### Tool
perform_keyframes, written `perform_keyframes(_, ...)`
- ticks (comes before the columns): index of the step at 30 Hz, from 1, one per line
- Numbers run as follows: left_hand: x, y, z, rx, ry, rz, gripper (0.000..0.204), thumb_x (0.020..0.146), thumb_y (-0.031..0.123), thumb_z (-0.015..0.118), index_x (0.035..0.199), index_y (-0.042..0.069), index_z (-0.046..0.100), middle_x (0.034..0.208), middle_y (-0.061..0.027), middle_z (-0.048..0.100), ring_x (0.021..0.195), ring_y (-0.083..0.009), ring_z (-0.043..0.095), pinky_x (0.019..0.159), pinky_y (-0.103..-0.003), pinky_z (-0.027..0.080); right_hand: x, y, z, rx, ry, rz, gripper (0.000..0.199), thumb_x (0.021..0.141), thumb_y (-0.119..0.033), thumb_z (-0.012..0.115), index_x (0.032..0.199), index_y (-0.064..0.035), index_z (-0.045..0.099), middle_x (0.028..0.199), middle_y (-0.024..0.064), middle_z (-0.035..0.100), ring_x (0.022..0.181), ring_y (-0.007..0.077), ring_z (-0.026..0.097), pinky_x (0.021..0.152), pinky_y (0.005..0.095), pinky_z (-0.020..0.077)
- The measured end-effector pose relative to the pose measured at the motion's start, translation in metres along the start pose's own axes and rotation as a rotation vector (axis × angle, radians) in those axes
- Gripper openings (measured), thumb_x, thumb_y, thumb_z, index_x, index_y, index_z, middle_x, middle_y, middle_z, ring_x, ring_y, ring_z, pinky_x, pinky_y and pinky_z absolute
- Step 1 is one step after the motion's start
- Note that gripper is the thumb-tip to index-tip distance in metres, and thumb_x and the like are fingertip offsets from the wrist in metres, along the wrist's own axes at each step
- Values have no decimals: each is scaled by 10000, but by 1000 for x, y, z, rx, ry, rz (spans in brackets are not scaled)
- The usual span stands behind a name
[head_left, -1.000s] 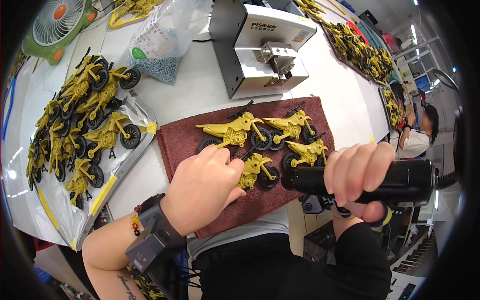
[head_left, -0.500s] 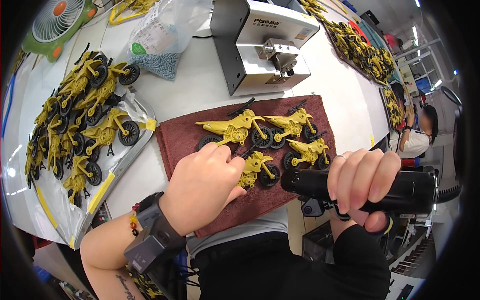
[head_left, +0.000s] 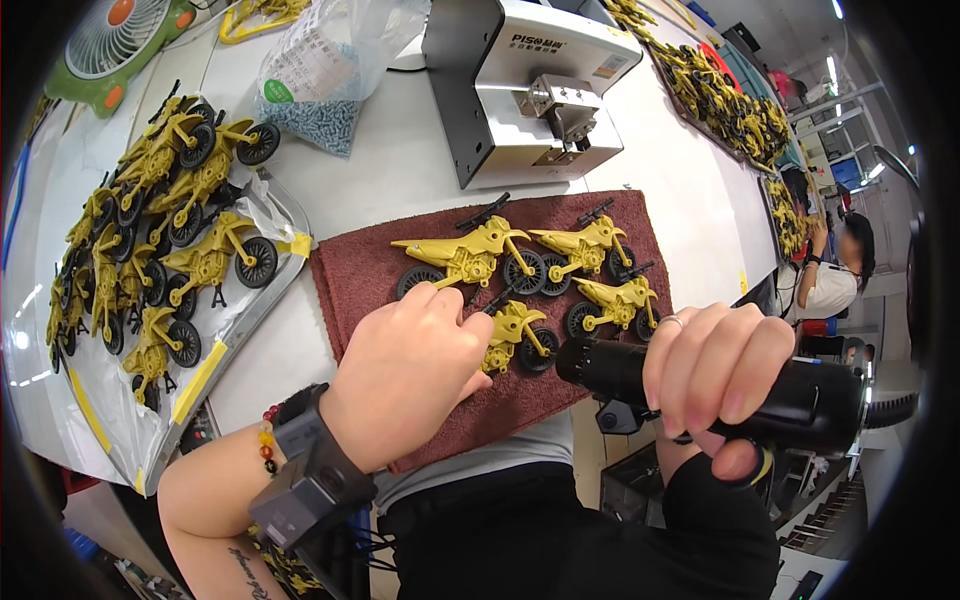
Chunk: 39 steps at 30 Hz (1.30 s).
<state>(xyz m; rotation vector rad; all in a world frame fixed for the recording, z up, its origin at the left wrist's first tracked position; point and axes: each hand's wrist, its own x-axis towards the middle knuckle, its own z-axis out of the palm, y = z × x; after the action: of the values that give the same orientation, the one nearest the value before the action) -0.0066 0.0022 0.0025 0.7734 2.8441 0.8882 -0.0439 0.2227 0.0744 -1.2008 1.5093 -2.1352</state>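
My left hand (head_left: pixel 415 360) is closed over the rear of a yellow toy motorcycle (head_left: pixel 512 332) lying on a brown towel (head_left: pixel 365 262). The fingertips and the tail of that toy are hidden beneath the hand. In my right hand (head_left: pixel 715 365) is a black electric screwdriver (head_left: pixel 815 405), fingers wrapped round its thick body. It lies nearly level, its narrower end pointing left toward the held toy and its coiled cord leaving on the right. Three more toy motorcycles lie on the towel beyond my hands, among them a larger one (head_left: pixel 470 255) at the back left.
A tray (head_left: pixel 225 375) heaped with yellow toy motorcycles (head_left: pixel 150 240) stands on the left. Behind the towel are a grey screw-feeding machine (head_left: pixel 550 120) and a bag of bluish screws (head_left: pixel 315 115). A green fan (head_left: pixel 115 50) is far left; another person (head_left: pixel 840 280) sits far right.
My right hand and the screwdriver have shifted slightly left and down, its front end nearer the held toy. My left hand stays almost in place over the toy motorcycle.
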Motion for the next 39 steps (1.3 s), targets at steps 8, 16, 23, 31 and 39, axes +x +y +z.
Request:
perform_keyframes(8, 0, 1, 2, 22, 1, 15, 322, 650, 210, 744, 864, 49, 565, 801, -73, 504, 814, -250, 518, 674, -355, 455, 15, 3, -22, 229, -308, 15, 149, 719, -51, 755, 780, -7, 626, 700, 142, 645, 531, 209, 599, 511, 278, 458)
perform_keyframes(16, 0, 8, -3, 67, 5, 3, 368, 638, 229, 751, 897, 38, 572, 823, -80, 511, 824, -258, 516, 700, -366, 447, 21, -27, -35, 69, -130, -150, 339, 672, -91, 779, 883, -83, 512, 764, 62, 599, 558, 157, 602, 577, 260, 490)
perform_keyframes(23, -7, 44, -16, -321, 37, 87, 500, 691, 345, 756, 1036, 27, 583, 948, -130, 556, 912, -313, 541, 791, -374, 440, 61, -35, -62, -68, 170, -266, 245, 808, -198, 562, 981, -39, 491, 809, 44, 443, 653, 139, 442, 674, 315, 340)
perform_keyframes(31, -21, 72, 52, -328, 147, 46, 608, 737, 357, 708, 1188, 0, 510, 1214, -186, 484, 1193, -357, 438, 983, -481, 354, 116, 15, -55, -119, 447, -392, 182, 765, -109, 594, 901, -24, 508, 629, 59, 501, 469, 164, 494, 480, 280, 426)
perform_keyframes(39, -9, 84, 83, 46, 233, -152, 804, 673, 400, 717, 1308, 11, 413, 1354, -235, 364, 1276, -379, 343, 1010, -476, 313, 121, 26, -61, -144, 458, -288, 173, 769, -119, 593, 881, -10, 518, 627, 68, 518, 475, 166, 511, 480, 285, 435)
